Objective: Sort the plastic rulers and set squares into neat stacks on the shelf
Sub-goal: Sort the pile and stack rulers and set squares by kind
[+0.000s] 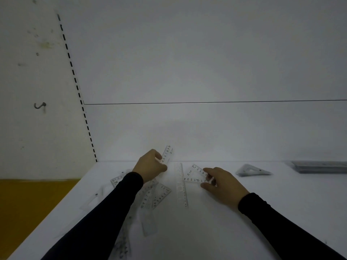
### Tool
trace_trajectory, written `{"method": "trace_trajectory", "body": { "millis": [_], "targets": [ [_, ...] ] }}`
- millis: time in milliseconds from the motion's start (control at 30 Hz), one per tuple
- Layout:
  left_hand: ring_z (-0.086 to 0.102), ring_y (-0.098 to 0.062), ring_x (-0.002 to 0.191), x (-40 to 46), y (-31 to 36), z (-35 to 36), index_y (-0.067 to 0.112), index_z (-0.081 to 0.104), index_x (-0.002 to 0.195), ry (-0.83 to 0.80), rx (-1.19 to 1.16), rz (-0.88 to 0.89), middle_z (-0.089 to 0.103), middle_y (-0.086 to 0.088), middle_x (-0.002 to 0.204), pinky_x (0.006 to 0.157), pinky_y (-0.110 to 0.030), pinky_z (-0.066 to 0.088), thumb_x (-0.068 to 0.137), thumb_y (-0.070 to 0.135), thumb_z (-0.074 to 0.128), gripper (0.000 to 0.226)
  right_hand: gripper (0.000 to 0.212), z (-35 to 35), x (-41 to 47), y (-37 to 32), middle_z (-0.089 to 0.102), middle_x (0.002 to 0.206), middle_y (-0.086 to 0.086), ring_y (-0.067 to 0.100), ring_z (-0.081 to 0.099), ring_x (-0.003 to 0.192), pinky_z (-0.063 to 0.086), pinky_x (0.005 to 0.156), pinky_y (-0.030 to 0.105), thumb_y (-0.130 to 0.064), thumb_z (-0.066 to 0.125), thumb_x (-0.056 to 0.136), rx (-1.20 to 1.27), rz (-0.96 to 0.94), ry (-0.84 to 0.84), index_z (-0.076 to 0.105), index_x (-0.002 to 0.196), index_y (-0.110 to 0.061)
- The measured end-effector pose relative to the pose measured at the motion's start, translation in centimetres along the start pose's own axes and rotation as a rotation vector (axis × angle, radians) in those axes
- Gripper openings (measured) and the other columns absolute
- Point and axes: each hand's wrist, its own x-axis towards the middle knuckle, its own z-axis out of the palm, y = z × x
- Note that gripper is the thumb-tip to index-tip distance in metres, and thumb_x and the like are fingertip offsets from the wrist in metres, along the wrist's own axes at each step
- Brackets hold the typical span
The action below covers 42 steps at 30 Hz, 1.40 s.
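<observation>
Clear plastic rulers and set squares lie scattered on the white shelf (225, 231). My left hand (150, 166) grips a clear ruler (166, 154) and holds it tilted up off the shelf, its far end toward the back wall. My right hand (219, 182) pinches a small clear set square (196, 175) at its right corner, low over the shelf. A long clear ruler (181, 184) lies between my hands. Several more rulers (155, 197) sit in a loose pile under my left forearm.
A stack of set squares (252, 170) sits at the back right, and a flat stack of rulers (319, 167) lies further right by the wall. A slotted upright (75, 79) runs down the left. A yellow surface (28, 203) lies beyond the shelf's left edge.
</observation>
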Motion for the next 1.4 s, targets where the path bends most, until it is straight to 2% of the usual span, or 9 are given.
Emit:
{"method": "trace_trajectory", "body": {
  "millis": [200, 367, 533, 667, 767, 900, 1000, 1167, 1400],
  "targets": [
    [0.065, -0.02, 0.078, -0.9, 0.3, -0.1, 0.014, 0.058, 0.113, -0.012, -0.406, 0.077, 0.067, -0.008, 0.084, 0.075, -0.036, 0.056, 0.087, 0.011, 0.061, 0.027, 0.041, -0.4, -0.5, -0.4, 0.055, 0.104, -0.005, 0.011, 0.057, 0.085, 0.041, 0.078, 0.02, -0.036, 0.058, 0.089, 0.002, 0.0, 0.034, 0.051, 0.125, -0.02],
    [0.064, -0.017, 0.07, -1.7, 1.6, 0.6, 0.017, 0.055, 0.12, 0.038, -0.563, 0.161, 0.061, -0.009, 0.088, 0.063, -0.027, 0.054, 0.093, 0.008, 0.054, 0.028, 0.039, -0.9, -1.5, -0.8, 0.056, 0.102, -0.006, 0.009, 0.055, 0.082, 0.038, 0.073, 0.018, -0.034, 0.058, 0.09, 0.001, 0.013, 0.12, 0.051, 0.124, -0.018],
    [0.056, -0.009, 0.061, -1.2, 1.5, 2.4, 0.008, 0.055, 0.123, -0.05, -0.466, 0.183, 0.058, 0.001, 0.077, 0.057, -0.019, 0.048, 0.09, 0.012, 0.06, 0.033, 0.046, -1.7, -4.2, -0.1, 0.057, 0.109, -0.01, 0.006, 0.055, 0.083, 0.036, 0.075, 0.016, -0.034, 0.06, 0.089, 0.0, 0.117, 0.196, 0.047, 0.131, -0.02],
    [0.058, -0.007, 0.074, -0.7, 2.2, 4.7, 0.009, 0.061, 0.117, -0.123, -0.341, 0.21, 0.063, -0.001, 0.092, 0.068, -0.012, 0.044, 0.084, 0.021, 0.07, 0.036, 0.046, -3.2, -7.4, 1.7, 0.058, 0.114, -0.005, 0.005, 0.054, 0.084, 0.036, 0.077, 0.015, -0.034, 0.059, 0.09, -0.055, 0.214, 0.246, 0.047, 0.132, -0.019],
    [0.057, 0.002, 0.082, -0.9, 3.7, 6.4, 0.014, 0.063, 0.115, -0.166, -0.179, 0.27, 0.064, 0.007, 0.096, 0.065, -0.002, 0.039, 0.08, 0.02, 0.072, 0.037, 0.049, -4.7, -9.8, 3.8, 0.052, 0.121, 0.003, 0.012, 0.056, 0.093, 0.04, 0.083, 0.018, -0.033, 0.059, 0.09, -0.124, 0.259, 0.28, 0.047, 0.134, -0.016],
    [0.058, -0.001, 0.087, -2.1, 6.6, 8.7, 0.02, 0.062, 0.12, -0.192, 0.07, 0.386, 0.066, 0.017, 0.1, 0.066, -0.002, 0.036, 0.079, 0.028, 0.072, 0.043, 0.047, -7.3, -12.8, 6.6, 0.045, 0.117, 0.007, 0.019, 0.053, 0.097, 0.036, 0.084, 0.017, -0.027, 0.061, 0.088, -0.165, 0.31, 0.371, 0.05, 0.131, -0.01],
    [0.054, -0.004, 0.085, -3.3, 9.1, 11.2, 0.021, 0.061, 0.121, -0.174, 0.198, 0.474, 0.065, 0.009, 0.11, 0.062, 0.003, 0.034, 0.081, 0.027, 0.069, 0.041, 0.046, -9.3, -15.1, 9.3, 0.044, 0.112, 0.008, 0.02, 0.05, 0.096, 0.034, 0.084, 0.016, -0.024, 0.063, 0.087, -0.175, 0.322, 0.419, 0.052, 0.129, -0.007],
    [0.051, -0.011, 0.088, -5.3, 14.4, 18.0, 0.023, 0.059, 0.125, -0.136, 0.294, 0.537, 0.055, 0.002, 0.104, 0.075, -0.019, 0.035, 0.085, 0.029, 0.066, 0.041, 0.05, -13.6, -19.6, 15.3, 0.045, 0.117, 0.01, 0.023, 0.051, 0.1, 0.041, 0.087, 0.022, -0.025, 0.061, 0.089, -0.15, 0.362, 0.449, 0.046, 0.133, -0.008],
    [0.052, -0.01, 0.09, -7.6, 22.0, 27.9, 0.016, 0.058, 0.126, -0.102, 0.348, 0.548, 0.056, 0.001, 0.108, 0.08, -0.02, 0.036, 0.086, 0.026, 0.066, 0.041, 0.049, -19.9, -25.4, 24.6, 0.045, 0.119, 0.009, 0.022, 0.051, 0.106, 0.04, 0.092, 0.022, -0.027, 0.058, 0.091, -0.095, 0.39, 0.465, 0.047, 0.134, -0.007]
  ]
}}
